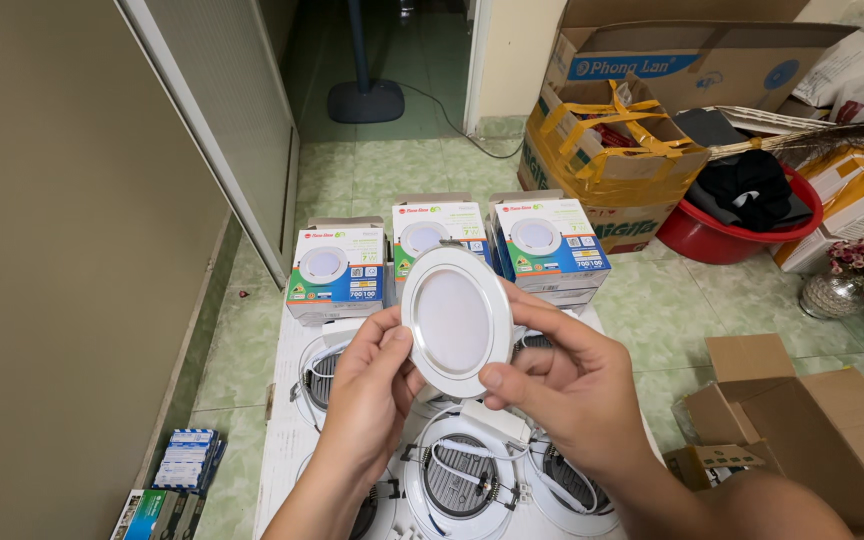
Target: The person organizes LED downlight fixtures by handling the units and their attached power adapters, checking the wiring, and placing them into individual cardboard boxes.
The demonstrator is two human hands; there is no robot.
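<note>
**Round light held up in both hands**

The left hand (pixel 367 385) and the right hand (pixel 562 385) each have their grip closed on the rim of a white round ceiling light (pixel 455 322), fingers behind and thumbs in front. The light is raised above the table (pixel 282 455), its frosted face tilted toward the camera. Beneath the hands, more lights (pixel 457 485) of the same kind lie face down on the white table, springs and wires showing. Just behind stand three small printed boxes (pixel 337 272) in a row. On the tiled floor to the right are an open brown carton (pixel 812 430) and a red basin (pixel 732 240).
</note>
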